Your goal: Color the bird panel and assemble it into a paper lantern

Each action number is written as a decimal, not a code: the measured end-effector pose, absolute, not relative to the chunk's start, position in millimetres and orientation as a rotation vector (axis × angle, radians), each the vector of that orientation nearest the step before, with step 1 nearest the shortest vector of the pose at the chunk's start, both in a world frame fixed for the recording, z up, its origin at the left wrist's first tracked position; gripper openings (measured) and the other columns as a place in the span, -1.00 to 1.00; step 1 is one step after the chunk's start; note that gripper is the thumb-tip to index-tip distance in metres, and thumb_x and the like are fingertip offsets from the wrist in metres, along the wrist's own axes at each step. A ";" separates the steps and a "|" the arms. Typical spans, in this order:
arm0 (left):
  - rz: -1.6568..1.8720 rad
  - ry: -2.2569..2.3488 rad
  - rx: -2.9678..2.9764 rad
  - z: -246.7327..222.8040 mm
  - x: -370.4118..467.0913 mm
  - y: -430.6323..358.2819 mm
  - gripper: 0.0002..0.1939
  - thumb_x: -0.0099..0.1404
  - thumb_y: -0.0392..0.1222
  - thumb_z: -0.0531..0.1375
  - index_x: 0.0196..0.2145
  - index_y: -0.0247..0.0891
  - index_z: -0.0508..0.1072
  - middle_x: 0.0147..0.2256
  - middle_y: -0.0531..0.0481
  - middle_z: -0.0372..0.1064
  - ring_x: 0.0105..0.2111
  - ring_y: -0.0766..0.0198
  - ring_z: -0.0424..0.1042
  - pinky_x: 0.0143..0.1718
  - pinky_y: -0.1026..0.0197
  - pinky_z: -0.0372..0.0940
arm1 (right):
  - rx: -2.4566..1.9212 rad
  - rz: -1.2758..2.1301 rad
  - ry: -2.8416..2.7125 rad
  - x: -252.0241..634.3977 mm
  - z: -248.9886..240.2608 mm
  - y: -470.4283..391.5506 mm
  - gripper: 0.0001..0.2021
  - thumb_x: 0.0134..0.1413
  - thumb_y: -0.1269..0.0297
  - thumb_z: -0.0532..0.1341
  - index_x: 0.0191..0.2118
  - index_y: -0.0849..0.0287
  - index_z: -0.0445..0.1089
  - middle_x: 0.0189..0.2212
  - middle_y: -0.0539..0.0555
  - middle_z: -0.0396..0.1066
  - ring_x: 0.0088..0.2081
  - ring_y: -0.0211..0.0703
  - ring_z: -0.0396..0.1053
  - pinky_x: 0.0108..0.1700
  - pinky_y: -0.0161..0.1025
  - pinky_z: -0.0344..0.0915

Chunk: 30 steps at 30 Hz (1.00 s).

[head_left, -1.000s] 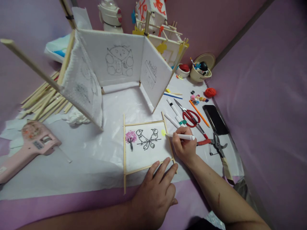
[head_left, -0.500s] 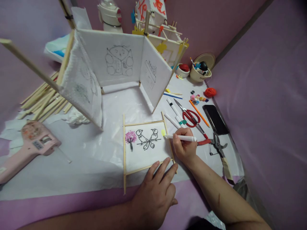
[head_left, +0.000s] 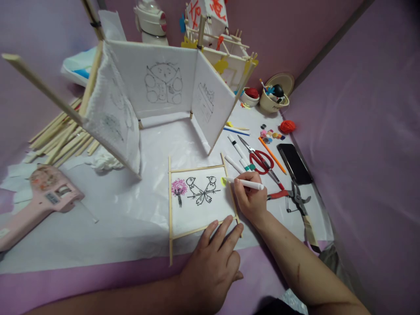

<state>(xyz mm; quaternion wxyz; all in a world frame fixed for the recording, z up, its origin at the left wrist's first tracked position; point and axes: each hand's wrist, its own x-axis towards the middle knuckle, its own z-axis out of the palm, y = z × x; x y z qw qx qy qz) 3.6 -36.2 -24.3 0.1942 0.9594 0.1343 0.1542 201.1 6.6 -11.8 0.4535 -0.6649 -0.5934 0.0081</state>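
Note:
A small white panel (head_left: 190, 218) in a thin wooden stick frame (head_left: 170, 205) lies flat near the table's front. On it are two black-outlined birds on a branch, a pink flower with a dark stem at the left, and a yellow patch (head_left: 223, 181) at the right edge. My right hand (head_left: 252, 197) grips a white marker (head_left: 251, 184), its tip at the yellow patch. My left hand (head_left: 216, 258) lies with fingers spread over the frame's lower right corner, touching it.
Behind stands a folding stick-framed screen (head_left: 127, 70) with drawings. A pink glue gun (head_left: 49, 197) and wooden sticks (head_left: 62, 135) lie left. Right are red-handled scissors (head_left: 260, 162), pliers (head_left: 297, 197), a phone (head_left: 294, 164), an orange pen (head_left: 272, 155) and red yarn (head_left: 287, 127).
The marker and my right hand have shifted slightly left, and the yellow patch looks a little bigger and denser. My left hand stays in place.

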 end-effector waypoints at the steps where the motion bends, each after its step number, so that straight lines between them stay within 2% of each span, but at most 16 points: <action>1: 0.434 0.377 2.688 -24.4 3.5 -36.3 -0.69 0.39 0.07 0.20 -0.27 -0.26 0.40 0.33 -0.16 0.11 0.40 -0.12 -0.14 0.34 -0.15 -0.33 | -1.646 0.027 -1.466 201.2 -12.1 6.7 -0.90 0.24 0.30 0.19 -0.31 0.12 0.26 -0.48 -0.07 0.29 -0.55 -0.31 0.21 -0.51 -0.31 0.15; 7: 0.469 0.370 2.702 -24.0 4.0 -35.5 -0.68 0.37 0.08 0.23 -0.29 -0.28 0.39 0.32 -0.19 0.13 0.39 -0.15 -0.10 0.35 -0.13 -0.44 | -1.628 0.058 -1.483 201.5 -12.5 6.8 -0.91 0.24 0.30 0.20 -0.30 0.12 0.27 -0.47 -0.06 0.32 -0.54 -0.31 0.22 -0.50 -0.31 0.16; 14: 0.428 0.369 2.687 -22.9 3.8 -35.6 -0.69 0.38 0.06 0.21 -0.27 -0.27 0.43 0.33 -0.17 0.13 0.39 -0.13 -0.10 0.34 -0.19 -0.22 | -1.630 0.071 -1.498 200.4 -10.4 6.9 -0.91 0.24 0.29 0.18 -0.31 0.12 0.27 -0.49 -0.05 0.33 -0.54 -0.28 0.24 -0.48 -0.28 0.17; 30: 0.424 0.367 2.701 -23.5 3.9 -35.7 -0.69 0.39 0.06 0.20 -0.26 -0.27 0.42 0.33 -0.17 0.12 0.39 -0.13 -0.12 0.33 -0.18 -0.25 | -1.561 0.078 -1.495 201.4 -13.3 4.8 -0.88 0.22 0.32 0.19 -0.35 0.11 0.26 -0.50 -0.05 0.32 -0.52 -0.27 0.27 -0.48 -0.29 0.21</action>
